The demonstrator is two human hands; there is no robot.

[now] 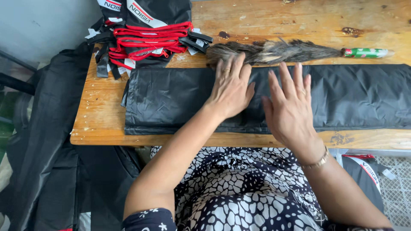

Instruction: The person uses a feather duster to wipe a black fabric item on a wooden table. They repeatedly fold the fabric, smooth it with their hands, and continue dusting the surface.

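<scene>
Both hands (261, 100) flat, fingers (295, 79) spread

You face a worn, stained wooden table (98, 115) in soft even light, a grey floor (38, 25) beyond its left edge and white mesh (396, 184) below its right corner.

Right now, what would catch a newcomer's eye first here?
Two bare hands, the left hand and right hand, lie flat on a long folded black fabric across the wooden table. Behind it lie a feather duster and a stack of black-and-red bags.
</scene>
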